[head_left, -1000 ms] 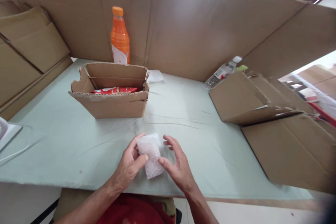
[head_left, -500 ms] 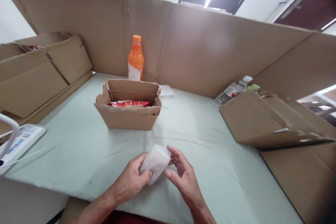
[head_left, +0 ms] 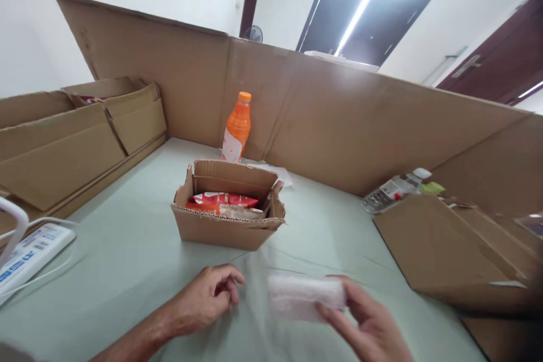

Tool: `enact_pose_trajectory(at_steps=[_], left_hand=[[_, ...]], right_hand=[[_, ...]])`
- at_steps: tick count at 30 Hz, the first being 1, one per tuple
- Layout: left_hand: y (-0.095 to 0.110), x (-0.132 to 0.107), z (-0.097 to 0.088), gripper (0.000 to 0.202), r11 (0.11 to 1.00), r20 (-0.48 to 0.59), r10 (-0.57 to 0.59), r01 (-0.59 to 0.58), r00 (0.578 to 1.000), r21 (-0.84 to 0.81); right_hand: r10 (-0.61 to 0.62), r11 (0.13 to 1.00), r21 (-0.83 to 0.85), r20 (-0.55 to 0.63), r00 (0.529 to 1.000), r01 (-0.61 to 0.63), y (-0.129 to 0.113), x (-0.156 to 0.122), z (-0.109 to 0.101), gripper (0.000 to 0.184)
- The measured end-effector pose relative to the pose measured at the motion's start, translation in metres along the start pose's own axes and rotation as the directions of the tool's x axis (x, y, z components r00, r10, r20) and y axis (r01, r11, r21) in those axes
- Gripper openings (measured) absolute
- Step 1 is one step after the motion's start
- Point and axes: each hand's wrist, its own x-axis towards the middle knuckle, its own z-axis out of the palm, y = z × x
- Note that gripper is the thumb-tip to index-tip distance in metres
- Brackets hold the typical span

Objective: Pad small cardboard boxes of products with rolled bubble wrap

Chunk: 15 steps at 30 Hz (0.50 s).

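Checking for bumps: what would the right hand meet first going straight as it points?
Probably the middle box, near its right end, bundle leading; how high the right hand sits is unclear.

The whitish packet (head_left: 302, 296), oblong and cloudy, with a paler upper face and a faintly pinkish side below, is pinched at its right end, its long side running roughly left to right. It is nearer the viewer than the open cardboard box (head_left: 223, 233), off toward that box's right end and apart from it; blur hides its surface detail and left edge.
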Motion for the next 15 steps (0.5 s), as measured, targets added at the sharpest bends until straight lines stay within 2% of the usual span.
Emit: enact_pose_trajectory(at_steps=[2,4,6,8,9,11,13,15], left_hand=[[-0.006,0.008,-0.013,0.035,0.999,-0.101,-0.008,0.004,0.995,-0.035],[-0.011,0.015,-0.021,0.034,0.997,-0.195,0.006,-0.02,0.981,-0.071],[-0.016,0.02,-0.023,0.035,0.995,-0.287,0.019,-0.047,0.958,-0.092],[-0.023,0.022,-0.022,0.034,0.994,-0.361,0.025,-0.061,0.932,-0.09],[-0.027,0.021,-0.02,0.032,0.995,-0.376,0.03,-0.064,0.926,-0.077],[-0.037,0.019,-0.017,0.029,0.996,-0.374,0.053,-0.075,0.926,-0.043],[-0.049,0.015,-0.014,0.026,0.996,-0.358,0.072,-0.082,0.931,-0.015],[-0.06,0.012,-0.012,0.022,0.999,-0.382,0.041,-0.046,0.923,-0.004]], right_hand=[[0.021,0.997,0.073,-0.161,0.987,-0.009,0.001,0.009,-0.022,0.031],[0.013,0.993,0.119,-0.337,0.942,0.029,-0.004,0.023,-0.036,0.036],[-0.025,0.987,0.128,-0.476,0.879,0.098,-0.017,0.043,-0.039,0.04],[-0.065,0.983,0.113,-0.527,0.847,0.145,-0.039,0.069,-0.034,0.044],[-0.087,0.983,0.093,-0.52,0.849,0.158,-0.053,0.083,-0.028,0.046],[-0.152,0.981,0.044,-0.441,0.885,0.19,-0.08,0.114,-0.014,0.047],[-0.232,0.969,0.011,-0.306,0.923,0.247,-0.103,0.142,0.003,0.04],[-0.296,0.955,-0.005,-0.133,0.946,0.298,-0.118,0.166,0.02,0.028]])
